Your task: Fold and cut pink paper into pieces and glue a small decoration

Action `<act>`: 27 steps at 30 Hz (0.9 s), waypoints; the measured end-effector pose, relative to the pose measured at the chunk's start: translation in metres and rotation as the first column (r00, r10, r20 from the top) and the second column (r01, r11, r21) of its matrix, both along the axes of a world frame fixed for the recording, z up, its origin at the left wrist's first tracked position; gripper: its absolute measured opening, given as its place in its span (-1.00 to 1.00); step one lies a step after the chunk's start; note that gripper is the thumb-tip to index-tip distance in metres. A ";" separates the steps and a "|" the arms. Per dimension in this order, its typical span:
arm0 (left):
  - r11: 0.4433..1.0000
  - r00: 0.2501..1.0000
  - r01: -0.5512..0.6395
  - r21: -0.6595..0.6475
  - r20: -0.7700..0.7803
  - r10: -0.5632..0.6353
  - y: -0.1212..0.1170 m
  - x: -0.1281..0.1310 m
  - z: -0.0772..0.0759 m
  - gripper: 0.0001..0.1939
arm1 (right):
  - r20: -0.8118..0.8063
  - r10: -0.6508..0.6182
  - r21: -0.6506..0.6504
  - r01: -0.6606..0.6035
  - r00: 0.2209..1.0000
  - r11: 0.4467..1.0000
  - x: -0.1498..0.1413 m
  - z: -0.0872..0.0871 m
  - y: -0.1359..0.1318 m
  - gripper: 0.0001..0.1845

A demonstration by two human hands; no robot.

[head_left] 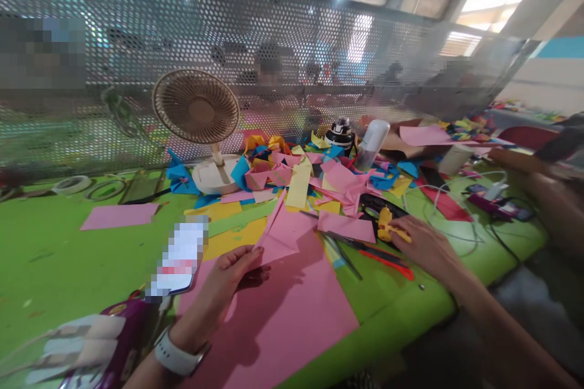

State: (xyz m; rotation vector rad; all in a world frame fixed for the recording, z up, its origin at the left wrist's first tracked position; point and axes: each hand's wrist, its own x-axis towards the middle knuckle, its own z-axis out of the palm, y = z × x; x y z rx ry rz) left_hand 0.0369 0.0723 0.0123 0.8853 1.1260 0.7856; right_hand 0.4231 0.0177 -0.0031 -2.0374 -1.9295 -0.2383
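At the near bench [50,243], left hand [230,270] pinches folded pink paper [279,236], a light hold probably best for the crease; right hand [422,246] touches yellow tool [384,222], grip unclear.

Behind the left hand [233,265], a wide white watch strap [176,355] is wrapping the wrist [190,329]; small dark holes [165,341] are dotting it, and a darker edge [204,351] is showing at one side. The right forearm [497,322] is showing bare.
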 end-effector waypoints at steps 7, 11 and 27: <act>0.992 0.993 -0.103 0.075 0.068 0.098 0.005 -0.008 0.009 -0.78 | -0.067 0.060 -0.031 -0.062 0.996 0.998 -0.006 -0.006 0.003 -0.79; 0.980 0.981 -0.183 0.077 0.078 0.177 0.007 -0.010 0.015 -0.75 | -0.105 0.190 0.008 -0.190 0.976 0.982 -0.026 -0.005 0.024 -0.78; 0.988 0.991 -0.112 0.109 0.088 0.103 0.007 -0.012 0.005 -0.78 | -0.186 0.287 -0.287 -0.332 0.940 0.899 -0.061 -0.004 0.112 -0.67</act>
